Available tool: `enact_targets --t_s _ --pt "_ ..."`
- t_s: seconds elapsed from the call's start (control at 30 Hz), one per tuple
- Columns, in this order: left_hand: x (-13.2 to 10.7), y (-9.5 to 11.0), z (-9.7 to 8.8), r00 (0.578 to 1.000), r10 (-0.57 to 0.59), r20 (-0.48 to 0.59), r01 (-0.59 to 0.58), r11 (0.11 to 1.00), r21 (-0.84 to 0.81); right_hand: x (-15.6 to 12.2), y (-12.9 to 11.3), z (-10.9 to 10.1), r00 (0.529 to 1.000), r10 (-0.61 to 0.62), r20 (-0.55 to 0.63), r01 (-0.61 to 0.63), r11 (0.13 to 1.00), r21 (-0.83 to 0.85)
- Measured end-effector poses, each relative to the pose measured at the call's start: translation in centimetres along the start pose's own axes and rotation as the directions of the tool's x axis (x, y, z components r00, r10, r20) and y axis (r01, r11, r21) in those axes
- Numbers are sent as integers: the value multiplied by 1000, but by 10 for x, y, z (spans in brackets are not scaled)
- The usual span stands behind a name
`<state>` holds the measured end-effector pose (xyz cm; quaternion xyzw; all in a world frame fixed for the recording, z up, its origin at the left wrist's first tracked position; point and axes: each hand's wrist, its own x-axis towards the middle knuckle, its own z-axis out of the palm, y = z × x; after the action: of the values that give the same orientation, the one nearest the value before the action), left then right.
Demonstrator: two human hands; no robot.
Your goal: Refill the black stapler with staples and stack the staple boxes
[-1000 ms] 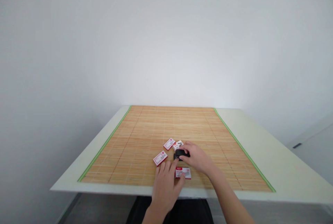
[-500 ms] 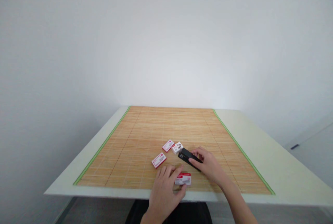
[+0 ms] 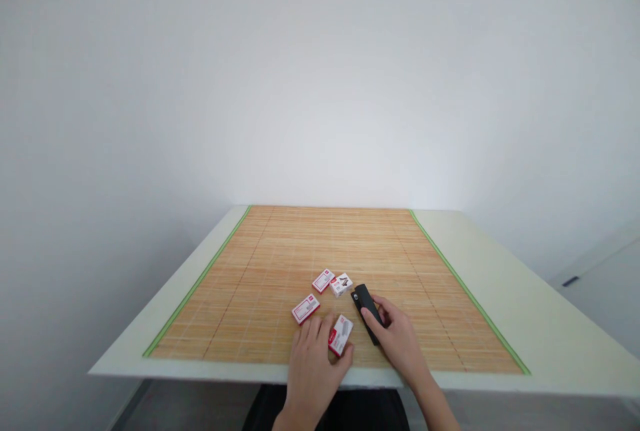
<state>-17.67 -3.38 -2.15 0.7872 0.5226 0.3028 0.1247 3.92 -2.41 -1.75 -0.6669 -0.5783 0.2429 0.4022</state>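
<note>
Low in the frame, just right of centre, the right hand (image 3: 397, 341) grips a black stapler (image 3: 365, 307), fingers curled over its near end. Its long axis runs from lower right to upper left, the free end pointing up the frame toward a white box (image 3: 341, 283) with a dark picture on it. Just left, the left hand (image 3: 314, 364) pinches a red-and-white box (image 3: 341, 335) between thumb and fingertips, tilted, its long side leaning up to the right. Two more red-edged boxes lie flat on the bamboo mat (image 3: 280, 251): one (image 3: 305, 309) by the left fingertips, another (image 3: 323, 280) above it. All carry print too small to read. The mat, edged in green, covers a pale table (image 3: 550, 337).
</note>
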Motion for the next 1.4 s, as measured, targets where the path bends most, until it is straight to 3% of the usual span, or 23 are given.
enact_targets --t_s 0.17,0.3,0.53,0.7,0.87,1.0,1.13,1.4 --pt "7 5 -8 999 29 25 -30 999 35 0 -2 -2 1000 -11 -6 11 1000 3" --pt "28 7 -14 999 53 -10 -52 995 83 -1 1 0 1000 -10 -9 10 1000 -2" --pt "66 -9 3 993 62 97 -73 990 120 0 5 2 1000 -9 -17 10 999 46" --pt "68 -5 17 998 -22 60 14 991 130 0 3 2 1000 -9 -29 11 999 51" --pt "68 1 17 995 -90 33 84 987 135 0 1 1 999 -12 -34 14 998 54" --pt "76 -4 10 995 72 73 -80 991 111 1 3 1 999 -8 -31 10 998 57" --pt "82 -6 2 963 252 100 -261 961 89 1 5 2 999 -15 -40 17 998 55" --pt "74 6 -6 991 130 -21 -125 979 160 0 3 1 999 -22 -45 23 999 35"
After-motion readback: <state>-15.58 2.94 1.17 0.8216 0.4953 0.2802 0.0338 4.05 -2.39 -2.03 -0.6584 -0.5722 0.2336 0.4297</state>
